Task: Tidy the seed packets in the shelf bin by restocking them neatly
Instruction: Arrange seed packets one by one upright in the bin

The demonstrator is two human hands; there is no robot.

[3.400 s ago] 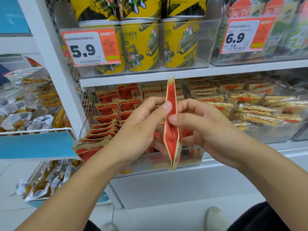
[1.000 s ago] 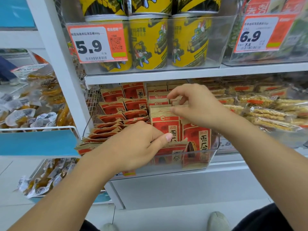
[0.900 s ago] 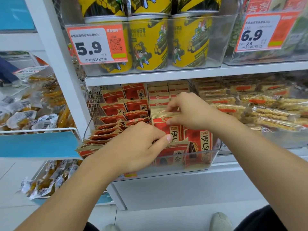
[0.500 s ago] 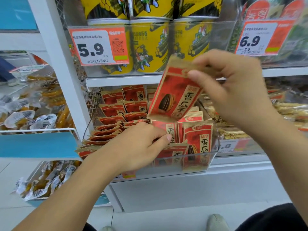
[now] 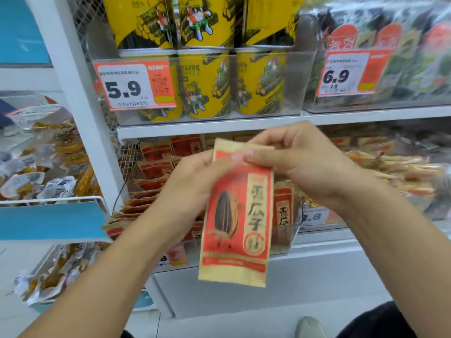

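A red and tan seed packet (image 5: 238,223) with a sunflower seed picture hangs upright in front of the shelf. My left hand (image 5: 192,189) and my right hand (image 5: 300,162) both pinch its top edge, fingertips meeting. Behind it, the clear shelf bin (image 5: 284,240) holds several more red seed packets (image 5: 283,208), some upright at the front right. Other packets (image 5: 156,164) lie slanted and overlapping on the bin's left side. My hands hide the middle of the bin.
Yellow snack cans (image 5: 205,84) stand in a clear bin on the shelf above, behind a 5.9 price tag (image 5: 133,86). Bagged snack bars (image 5: 395,172) fill the bin to the right. A white upright (image 5: 80,98) and a blue-edged rack (image 5: 51,220) of wrapped snacks stand left.
My right hand lifted one packet out of the bin and brought it down in front. My left hand left the bin's packets and joined it on the packet's top edge.
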